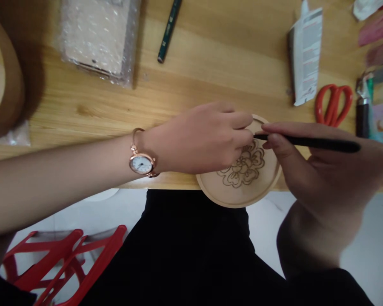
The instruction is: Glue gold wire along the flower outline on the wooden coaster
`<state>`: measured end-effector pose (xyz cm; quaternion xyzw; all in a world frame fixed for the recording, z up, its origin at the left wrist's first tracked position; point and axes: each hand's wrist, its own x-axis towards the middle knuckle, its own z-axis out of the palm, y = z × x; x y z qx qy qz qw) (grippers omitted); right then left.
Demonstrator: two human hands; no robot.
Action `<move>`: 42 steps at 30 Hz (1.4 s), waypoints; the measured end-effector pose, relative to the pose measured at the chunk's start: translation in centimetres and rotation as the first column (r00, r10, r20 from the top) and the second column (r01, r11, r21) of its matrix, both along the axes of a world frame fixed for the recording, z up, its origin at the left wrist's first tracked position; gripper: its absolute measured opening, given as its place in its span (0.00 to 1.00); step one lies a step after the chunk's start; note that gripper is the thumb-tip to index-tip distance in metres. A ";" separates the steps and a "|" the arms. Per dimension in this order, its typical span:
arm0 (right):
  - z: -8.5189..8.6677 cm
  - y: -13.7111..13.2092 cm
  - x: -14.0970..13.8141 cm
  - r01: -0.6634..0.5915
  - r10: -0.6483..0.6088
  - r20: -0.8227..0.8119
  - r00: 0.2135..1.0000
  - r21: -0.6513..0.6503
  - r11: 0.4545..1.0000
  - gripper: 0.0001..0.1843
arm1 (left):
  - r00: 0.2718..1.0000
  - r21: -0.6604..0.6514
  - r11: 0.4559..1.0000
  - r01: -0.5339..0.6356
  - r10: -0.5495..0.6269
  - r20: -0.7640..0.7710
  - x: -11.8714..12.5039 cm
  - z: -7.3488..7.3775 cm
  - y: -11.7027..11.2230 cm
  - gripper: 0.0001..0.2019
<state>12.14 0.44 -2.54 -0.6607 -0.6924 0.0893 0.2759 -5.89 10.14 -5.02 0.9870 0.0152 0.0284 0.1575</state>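
Note:
A round wooden disc [242, 191] with a dark flower outline lies on the table's near edge, partly over my lap. My left hand [204, 138], with a rose-gold watch [142, 163] on the wrist, rests on the disc's left part with the fingers curled and pressing it down. My right hand [319, 170] is closed in a pinch on a thin black pen-like tool [309, 143], whose tip points left at the top of the flower, close to my left fingertips.
On the wooden table [191, 85] lie a green pencil [168, 30], a bubble-wrapped packet [97, 38], a folded leaflet [306, 55], red-handled scissors [333, 104] and blurred items at the right edge. A red plastic stool [64, 259] stands on the floor at lower left.

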 end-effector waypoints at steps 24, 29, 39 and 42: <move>1.1 1.2 -1.6 0.096 -0.088 0.103 0.991 -0.078 0.992 0.06 | 1.000 0.063 0.998 0.029 -0.028 -0.011 0.0 -0.1 0.0 0.25; 1.4 1.7 -1.6 0.048 -0.036 0.120 0.992 -0.097 0.994 0.05 | 1.000 0.009 1.000 0.018 -0.019 0.023 -0.1 -0.1 0.1 0.23; 0.5 0.2 -2.1 0.112 -0.111 0.077 0.991 -0.009 0.994 0.07 | 0.991 -0.084 0.996 -0.024 0.034 0.129 -0.3 -0.6 0.0 0.20; -0.3 -0.5 -2.4 0.142 -0.143 0.020 0.989 0.057 0.988 0.07 | 0.996 -0.030 1.000 0.000 0.003 0.090 -0.2 -0.4 0.0 0.19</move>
